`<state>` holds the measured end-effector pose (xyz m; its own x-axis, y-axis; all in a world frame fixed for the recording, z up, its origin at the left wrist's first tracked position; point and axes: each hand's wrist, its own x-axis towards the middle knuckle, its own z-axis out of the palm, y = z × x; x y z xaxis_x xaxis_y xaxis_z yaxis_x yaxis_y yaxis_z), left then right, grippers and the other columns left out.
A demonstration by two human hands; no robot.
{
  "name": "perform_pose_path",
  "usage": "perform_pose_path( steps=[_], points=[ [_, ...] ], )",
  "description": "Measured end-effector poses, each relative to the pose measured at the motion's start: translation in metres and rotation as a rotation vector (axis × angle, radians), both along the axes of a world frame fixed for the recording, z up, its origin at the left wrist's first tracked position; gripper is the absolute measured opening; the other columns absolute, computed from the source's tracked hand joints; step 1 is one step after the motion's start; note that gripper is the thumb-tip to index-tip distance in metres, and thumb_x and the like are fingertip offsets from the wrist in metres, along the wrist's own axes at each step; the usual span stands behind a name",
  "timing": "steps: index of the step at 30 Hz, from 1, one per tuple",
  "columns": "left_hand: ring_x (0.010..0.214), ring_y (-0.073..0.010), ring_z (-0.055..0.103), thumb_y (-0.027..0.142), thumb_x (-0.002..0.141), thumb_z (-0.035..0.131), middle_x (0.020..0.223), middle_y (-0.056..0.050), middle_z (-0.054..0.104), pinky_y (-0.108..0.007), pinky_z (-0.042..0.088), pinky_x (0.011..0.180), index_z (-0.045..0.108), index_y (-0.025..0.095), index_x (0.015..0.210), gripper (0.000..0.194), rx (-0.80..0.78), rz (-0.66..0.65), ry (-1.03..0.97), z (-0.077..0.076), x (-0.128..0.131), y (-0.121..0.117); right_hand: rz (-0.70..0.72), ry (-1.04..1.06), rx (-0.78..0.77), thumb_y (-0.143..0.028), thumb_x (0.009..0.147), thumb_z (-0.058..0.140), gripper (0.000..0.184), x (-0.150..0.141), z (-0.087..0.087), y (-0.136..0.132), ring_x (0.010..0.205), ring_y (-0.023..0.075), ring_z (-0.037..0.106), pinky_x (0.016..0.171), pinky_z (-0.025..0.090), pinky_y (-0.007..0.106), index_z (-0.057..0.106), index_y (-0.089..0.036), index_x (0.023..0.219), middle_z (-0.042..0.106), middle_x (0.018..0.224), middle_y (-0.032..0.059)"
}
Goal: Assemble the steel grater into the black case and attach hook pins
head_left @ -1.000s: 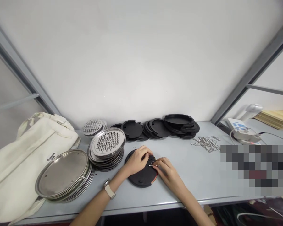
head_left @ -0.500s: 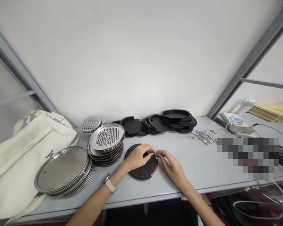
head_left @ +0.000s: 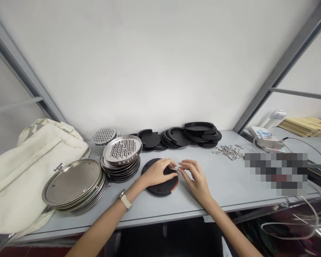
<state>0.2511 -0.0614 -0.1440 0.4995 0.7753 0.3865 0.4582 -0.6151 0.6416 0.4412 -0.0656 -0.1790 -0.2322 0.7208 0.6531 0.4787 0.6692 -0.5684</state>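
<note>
My left hand (head_left: 157, 173) reaches over a black round disc (head_left: 160, 188) with a red-orange strip along its right edge. Its thumb and fingers are closed on a small metal clasp (head_left: 174, 169). From the right, my right hand (head_left: 196, 180) brings thumb and index finger to the clasp's other end, pinching at it; the fingertips partly hide the clasp. A pale-strapped watch (head_left: 125, 199) is on my left wrist.
Left of the disc stand stacked grater plates (head_left: 122, 150) and large round metal lids (head_left: 72, 184), beside a cream bag (head_left: 34, 167). Stacked black discs (head_left: 178, 136) line the wall. Loose metal clasps (head_left: 230, 152) lie to the right, near a white box (head_left: 267, 139) with cables.
The view has tilted slightly, so things sit higher in it. Both hands stay at the clasp; my right hand's fingers have shifted and loosened a little around its end.
</note>
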Motion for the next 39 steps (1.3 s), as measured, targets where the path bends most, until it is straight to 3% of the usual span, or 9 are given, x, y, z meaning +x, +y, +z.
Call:
perform_pose_path(
  steps=[6,13,23,28,39],
  points=[
    [0.082,-0.0142,0.057,0.027,0.087,0.053,0.085,-0.001,0.063,-0.026,0.043,0.077,0.058,0.018,0.089,0.011,-0.046,-0.025,0.015,0.0022,-0.0003,-0.0004,-0.003,-0.01,0.027,-0.022,0.091,0.045,0.017,-0.0002,-0.0024,-0.0009,0.093,0.019,0.06,0.082,0.05,0.037,0.061,-0.02,0.096,0.049,0.111,0.0103],
    [0.087,-0.0144,0.056,0.022,0.091,0.046,0.089,-0.001,0.064,-0.026,0.04,0.082,0.06,0.018,0.092,0.015,0.019,-0.04,-0.01,0.0001,-0.0008,0.0017,0.007,0.045,-0.003,-0.02,0.091,0.046,0.017,-0.0015,-0.0014,-0.0016,0.11,0.0212,0.051,0.087,0.05,0.036,0.056,-0.02,0.104,0.052,0.107,0.0101],
    [0.078,-0.0142,0.056,0.025,0.09,0.047,0.081,-0.001,0.063,-0.025,0.04,0.075,0.06,0.017,0.082,0.016,-0.037,0.012,-0.077,0.0004,0.0044,0.0002,0.045,0.036,-0.088,-0.027,0.089,0.05,0.011,-0.0027,0.0031,-0.0028,0.092,0.0196,0.057,0.081,0.048,0.035,0.057,-0.021,0.095,0.059,0.094,0.0064],
    [0.073,-0.0123,0.056,0.022,0.089,0.048,0.076,0.001,0.062,-0.022,0.04,0.069,0.059,0.017,0.08,0.015,-0.063,0.022,-0.132,0.0,0.0051,0.0006,0.088,0.066,-0.22,-0.03,0.089,0.05,0.018,0.0006,0.0026,-0.0023,0.087,0.0178,0.06,0.079,0.048,0.031,0.06,-0.023,0.101,0.063,0.094,0.0042],
    [0.067,-0.0113,0.054,0.022,0.089,0.047,0.072,0.001,0.059,-0.022,0.039,0.065,0.056,0.016,0.077,0.016,-0.048,0.086,-0.182,0.0006,0.0046,0.002,0.064,-0.035,-0.162,-0.026,0.091,0.043,0.028,-0.0019,-0.0044,-0.0024,0.096,0.018,0.061,0.086,0.047,0.032,0.053,-0.022,0.117,0.062,0.109,0.0062]
  ],
)
